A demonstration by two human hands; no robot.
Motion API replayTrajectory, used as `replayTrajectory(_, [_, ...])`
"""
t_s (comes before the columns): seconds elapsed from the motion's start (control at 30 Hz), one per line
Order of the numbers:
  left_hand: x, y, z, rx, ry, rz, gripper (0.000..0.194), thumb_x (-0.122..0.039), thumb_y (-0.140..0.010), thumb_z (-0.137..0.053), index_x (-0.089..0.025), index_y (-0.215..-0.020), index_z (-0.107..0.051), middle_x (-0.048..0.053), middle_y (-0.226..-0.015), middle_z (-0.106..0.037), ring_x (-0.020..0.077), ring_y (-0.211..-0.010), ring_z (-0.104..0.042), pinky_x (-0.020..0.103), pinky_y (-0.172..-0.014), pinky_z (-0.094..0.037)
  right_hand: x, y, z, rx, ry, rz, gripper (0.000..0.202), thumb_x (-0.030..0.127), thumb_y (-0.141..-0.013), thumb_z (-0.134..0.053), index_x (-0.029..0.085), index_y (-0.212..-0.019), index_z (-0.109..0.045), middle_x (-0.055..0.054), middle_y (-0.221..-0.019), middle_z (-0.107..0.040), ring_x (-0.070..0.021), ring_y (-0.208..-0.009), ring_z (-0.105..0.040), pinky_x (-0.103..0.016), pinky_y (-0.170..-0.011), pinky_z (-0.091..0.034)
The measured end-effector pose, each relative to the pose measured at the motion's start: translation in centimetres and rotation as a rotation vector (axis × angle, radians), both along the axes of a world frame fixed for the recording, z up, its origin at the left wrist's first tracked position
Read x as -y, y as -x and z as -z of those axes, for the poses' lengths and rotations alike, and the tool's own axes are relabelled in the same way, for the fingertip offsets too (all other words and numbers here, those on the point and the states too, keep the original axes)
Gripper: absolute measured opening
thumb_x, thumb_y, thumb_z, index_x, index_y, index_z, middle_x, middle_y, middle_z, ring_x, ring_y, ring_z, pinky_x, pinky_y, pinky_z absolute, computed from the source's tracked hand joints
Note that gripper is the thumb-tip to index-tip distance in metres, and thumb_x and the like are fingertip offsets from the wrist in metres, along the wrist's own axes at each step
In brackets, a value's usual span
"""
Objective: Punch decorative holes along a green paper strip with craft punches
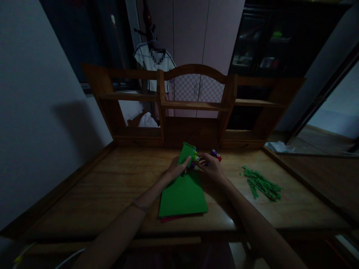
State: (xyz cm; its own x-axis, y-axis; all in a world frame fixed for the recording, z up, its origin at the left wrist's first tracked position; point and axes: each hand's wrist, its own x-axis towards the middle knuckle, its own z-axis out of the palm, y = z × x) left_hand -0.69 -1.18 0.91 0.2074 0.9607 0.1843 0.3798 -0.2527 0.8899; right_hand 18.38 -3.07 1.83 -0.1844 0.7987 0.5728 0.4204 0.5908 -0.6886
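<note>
My left hand (178,169) is closed on a small green pad (186,152) with a row of holes or teeth along its top edge, thumb across its front. Small green googly-eyed figures (195,158) are at the pad's right side, with purple bits beside them. My right hand (213,169) has its fingertips pinched at the green figures; the exact grip is too dim to make out. Just behind that hand, a purple googly-eyed figure (214,152) and a red one (219,157) show. Under both hands lies a stack of green sheets (183,198), with a red edge below.
A pile of thin green strips (262,184) lies on the wooden desk (112,186) to the right. Along the back rises a wooden shelf unit (193,106). Raised side rails border the desk, and a wall (56,112) stands on the left.
</note>
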Motion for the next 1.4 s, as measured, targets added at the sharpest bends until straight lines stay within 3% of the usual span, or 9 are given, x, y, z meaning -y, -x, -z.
replayTrajectory(0.4, [0.5, 0.3, -1.0, -0.007, -0.058, 0.016, 0.047, -0.059, -0.080, -0.044, -0.017, -0.069, -0.064, 0.001, -0.054, -0.059, 0.0164, -0.058, -0.056, 0.024, -0.053, -0.038, 0.1, 0.0, -0.3, 0.078, -0.025, 0.000, 0.025, 0.032, -0.082, -0.057, 0.023, -0.104, -0.062, -0.005, -0.089, -0.068, -0.0179, -0.077, -0.065, -0.030, -0.065, -0.054])
replayTrajectory(0.73, [0.3, 0.4, -0.8, 0.008, -0.040, 0.063, 0.047, -0.058, -0.080, -0.044, -0.016, -0.072, -0.065, 0.002, -0.057, -0.061, 0.0164, -0.058, -0.056, 0.024, -0.054, -0.040, 0.1, -0.3, -0.6, 0.015, 0.019, -0.029, 0.028, 0.036, -0.079, -0.060, 0.022, -0.104, -0.060, -0.006, -0.089, -0.067, -0.0189, -0.077, -0.066, -0.031, -0.065, -0.054])
replayTrajectory(0.97, [-0.3, 0.0, 0.0, 0.126, -0.052, 0.045, 0.042, -0.051, -0.079, -0.051, -0.017, -0.095, -0.067, 0.005, -0.085, -0.069, 0.0198, -0.077, -0.063, 0.029, -0.067, -0.048, 0.2, -0.2, -0.5, -0.014, 0.042, -0.042, 0.030, 0.038, -0.078, -0.062, 0.021, -0.102, -0.059, -0.006, -0.089, -0.067, -0.0190, -0.078, -0.066, -0.031, -0.066, -0.054])
replayTrajectory(1.17, [-0.2, 0.0, -0.4, 0.168, -0.117, 0.125, 0.036, -0.044, -0.079, -0.053, -0.019, -0.101, -0.065, 0.007, -0.106, -0.067, 0.0209, -0.096, -0.061, 0.033, -0.084, -0.047, 0.1, -0.1, -0.4, -0.059, 0.073, -0.070, 0.031, 0.040, -0.078, -0.062, 0.020, -0.102, -0.059, -0.006, -0.090, -0.066, -0.0191, -0.079, -0.066, -0.031, -0.067, -0.055])
replayTrajectory(1.4, [0.5, -0.1, -1.4, 0.155, -0.122, 0.150, 0.035, -0.044, -0.078, -0.054, -0.021, -0.101, -0.065, 0.006, -0.110, -0.065, 0.0213, -0.102, -0.059, 0.031, -0.082, -0.049, -0.2, -0.1, -0.3, -0.131, 0.095, -0.097, 0.036, 0.043, -0.075, -0.064, 0.020, -0.102, -0.058, -0.006, -0.091, -0.066, -0.0186, -0.078, -0.067, -0.031, -0.067, -0.056])
